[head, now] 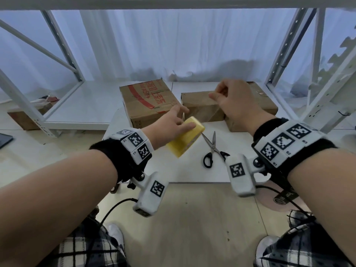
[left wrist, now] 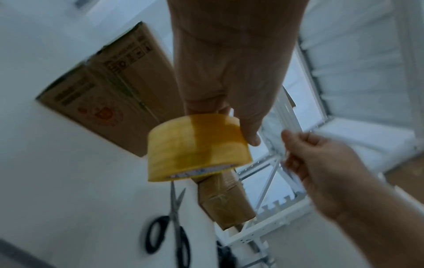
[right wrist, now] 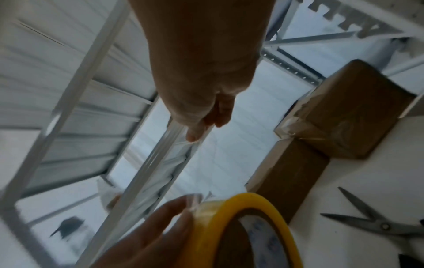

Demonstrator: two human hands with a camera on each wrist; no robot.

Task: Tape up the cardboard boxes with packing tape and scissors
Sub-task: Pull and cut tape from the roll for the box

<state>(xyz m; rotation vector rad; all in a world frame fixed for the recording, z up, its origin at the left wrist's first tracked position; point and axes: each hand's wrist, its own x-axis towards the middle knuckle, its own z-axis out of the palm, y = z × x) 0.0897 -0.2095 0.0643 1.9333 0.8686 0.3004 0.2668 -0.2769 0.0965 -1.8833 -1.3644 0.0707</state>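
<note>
Holding the yellow tape roll (head: 185, 136) above the tabletop (head: 134, 170), the left hand (head: 169, 124) grips it while the right hand (head: 233, 105) pinches the clear tape end (right wrist: 160, 163). Scissors (head: 212, 149) lie near; two boxes, printed (head: 148, 103) and plain (head: 231, 106), sit farther back.

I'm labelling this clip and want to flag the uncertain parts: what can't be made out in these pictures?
- Head view: the right hand hides the top seam of the plain box, so its seal is unreadable.
- Head view: the pulled tape strip is too clear and thin to trace.
- Left wrist view: the scissors are motion-blurred.
- Right wrist view: the tape roll is cut off by the bottom edge.
</note>
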